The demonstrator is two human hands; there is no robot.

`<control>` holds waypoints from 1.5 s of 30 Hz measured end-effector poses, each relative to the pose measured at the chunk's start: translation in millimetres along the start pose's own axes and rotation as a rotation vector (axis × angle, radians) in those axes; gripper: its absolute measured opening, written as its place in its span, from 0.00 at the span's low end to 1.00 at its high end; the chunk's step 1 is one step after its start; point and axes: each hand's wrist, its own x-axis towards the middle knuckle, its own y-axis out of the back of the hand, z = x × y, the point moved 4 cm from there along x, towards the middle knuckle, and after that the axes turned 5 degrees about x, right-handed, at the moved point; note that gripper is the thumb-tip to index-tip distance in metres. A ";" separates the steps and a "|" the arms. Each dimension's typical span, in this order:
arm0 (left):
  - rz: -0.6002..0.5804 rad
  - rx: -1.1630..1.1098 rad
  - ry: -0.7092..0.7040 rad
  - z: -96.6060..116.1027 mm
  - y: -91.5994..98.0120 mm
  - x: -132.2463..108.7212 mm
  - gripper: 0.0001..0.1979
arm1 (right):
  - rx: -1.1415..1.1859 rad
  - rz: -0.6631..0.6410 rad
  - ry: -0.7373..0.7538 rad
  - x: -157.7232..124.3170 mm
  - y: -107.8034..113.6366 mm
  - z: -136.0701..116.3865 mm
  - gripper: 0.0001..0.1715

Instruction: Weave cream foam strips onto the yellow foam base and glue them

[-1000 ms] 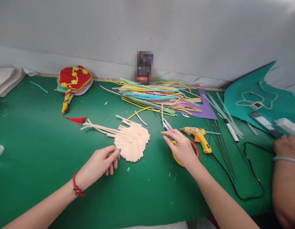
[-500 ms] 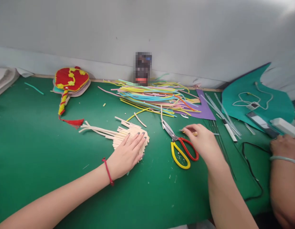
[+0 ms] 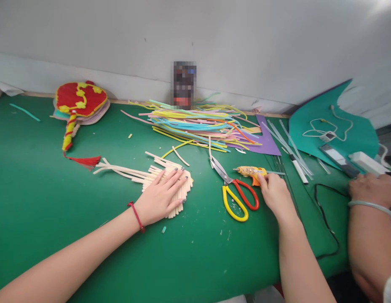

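Observation:
My left hand [image 3: 164, 189] lies flat, fingers spread, on a fan-shaped piece of cream pipe cleaners [image 3: 184, 185] set side by side; part of it is hidden under the palm. Longer cream stems stick out from its left side. My right hand [image 3: 276, 195] is closed around the handle end of a yellow-orange hot glue gun [image 3: 250, 171], whose nozzle points left; the grip is mostly covered by the fingers. Between the hands rest scissors [image 3: 227, 181] with one yellow and one red handle loop, blades slightly apart.
Behind lies a heap of coloured pipe cleaners [image 3: 189, 126]. A red and yellow fan [image 3: 81, 99] with a tassel [image 3: 86, 161] is at left. Clear glue sticks [image 3: 293, 141], a purple sheet [image 3: 269, 141] and a black cable [image 3: 323, 214] lie right. Another person's hand [image 3: 369, 191] touches a white power strip [image 3: 368, 163].
My right hand has moved back to the right, from over the glue gun's front to its handle, uncovering the gun. My left hand stays on the cream piece. The view has shifted slightly.

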 end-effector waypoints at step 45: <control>0.001 0.033 -0.101 3.4 0.9 -1.0 0.23 | 0.390 -0.176 0.548 17.9 -11.4 -128.9 0.17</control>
